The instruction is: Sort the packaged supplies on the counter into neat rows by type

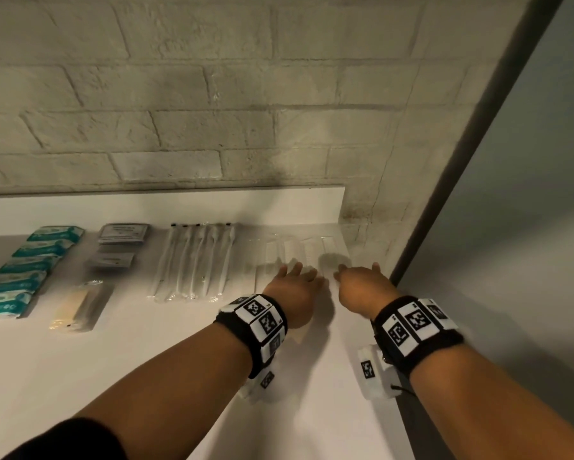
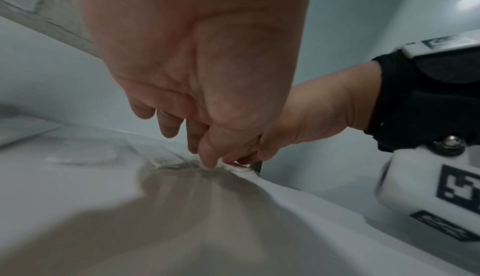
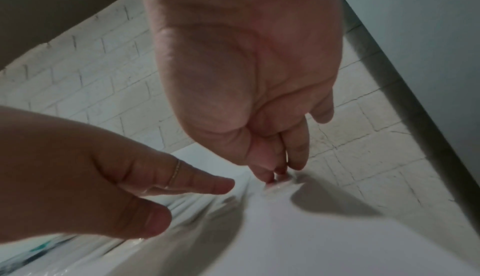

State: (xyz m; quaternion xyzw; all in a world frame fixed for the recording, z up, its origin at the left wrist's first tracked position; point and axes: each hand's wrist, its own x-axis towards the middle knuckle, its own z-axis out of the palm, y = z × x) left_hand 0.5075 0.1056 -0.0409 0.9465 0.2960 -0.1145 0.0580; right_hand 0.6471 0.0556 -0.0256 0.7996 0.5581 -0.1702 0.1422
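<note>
Clear packets with white contents (image 1: 300, 249) lie side by side at the counter's far right. My left hand (image 1: 298, 270) reaches over their near ends, fingers straight, and in the left wrist view its thumb tip (image 2: 209, 162) touches the plastic. Beside it my right hand (image 1: 345, 270) has thumb and fingertips (image 3: 270, 174) drawn together, pinching the crinkled near edge of the rightmost clear packet (image 3: 279, 187). Further left lie long clear-wrapped sticks with black tips (image 1: 196, 260), grey sachets (image 1: 121, 242) and teal packets (image 1: 30, 263), each in its own row.
A clear bag with a pale yellow item (image 1: 76, 307) lies alone in front of the grey sachets. A brick wall (image 1: 212, 127) backs the white counter (image 1: 146, 360). The counter ends just right of my right hand, beside a dark-edged panel (image 1: 461, 194).
</note>
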